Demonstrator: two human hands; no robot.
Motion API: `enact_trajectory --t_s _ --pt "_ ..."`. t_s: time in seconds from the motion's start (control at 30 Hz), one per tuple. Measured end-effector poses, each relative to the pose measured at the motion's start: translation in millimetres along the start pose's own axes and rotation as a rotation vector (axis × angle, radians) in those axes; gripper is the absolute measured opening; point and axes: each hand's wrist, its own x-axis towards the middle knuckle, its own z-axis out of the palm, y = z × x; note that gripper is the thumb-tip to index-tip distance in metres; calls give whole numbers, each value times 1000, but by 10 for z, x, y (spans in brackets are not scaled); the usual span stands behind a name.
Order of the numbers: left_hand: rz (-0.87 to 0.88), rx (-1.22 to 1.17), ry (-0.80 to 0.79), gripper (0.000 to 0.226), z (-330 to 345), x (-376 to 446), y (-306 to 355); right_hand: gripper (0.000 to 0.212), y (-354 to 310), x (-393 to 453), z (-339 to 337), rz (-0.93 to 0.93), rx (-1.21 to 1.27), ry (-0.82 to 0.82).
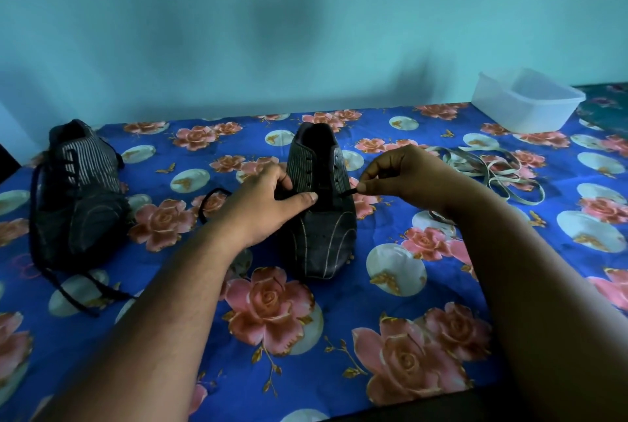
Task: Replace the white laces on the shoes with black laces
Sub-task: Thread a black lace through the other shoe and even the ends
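A dark striped shoe (323,231) stands in the middle of the table, toe toward me, its upper eyelets bare. My left hand (268,197) grips the shoe's left side, thumb across the tongue area. My right hand (404,177) pinches the tip of a black lace (348,193) by the shoe's lower right eyelet. The lace's other part loops out on the left of the shoe (212,197). A second dark shoe (80,197) lies at the left, threaded with a black lace whose ends trail toward me. Loose white laces (489,173) lie heaped to the right.
A blue cloth with pink roses covers the table (339,336). A clear plastic tub (525,100) sits at the back right near the turquoise wall. The table's far edge meets the wall.
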Motion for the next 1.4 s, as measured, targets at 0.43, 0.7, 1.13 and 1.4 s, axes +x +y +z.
enact_trajectory --t_s 0.43,0.7,1.13,1.4 --pt "-9 -163 206 55 129 12 53 18 324 141 -145 193 -487 416" --pt "-15 -81 245 58 65 -32 93 20 302 126 20 180 -772 197" --pt "-33 -85 235 62 115 -56 135 22 76 84 39 94 -794 534" --pt "-26 -24 198 49 33 -103 179 20 -211 118 466 -239 -89 410"
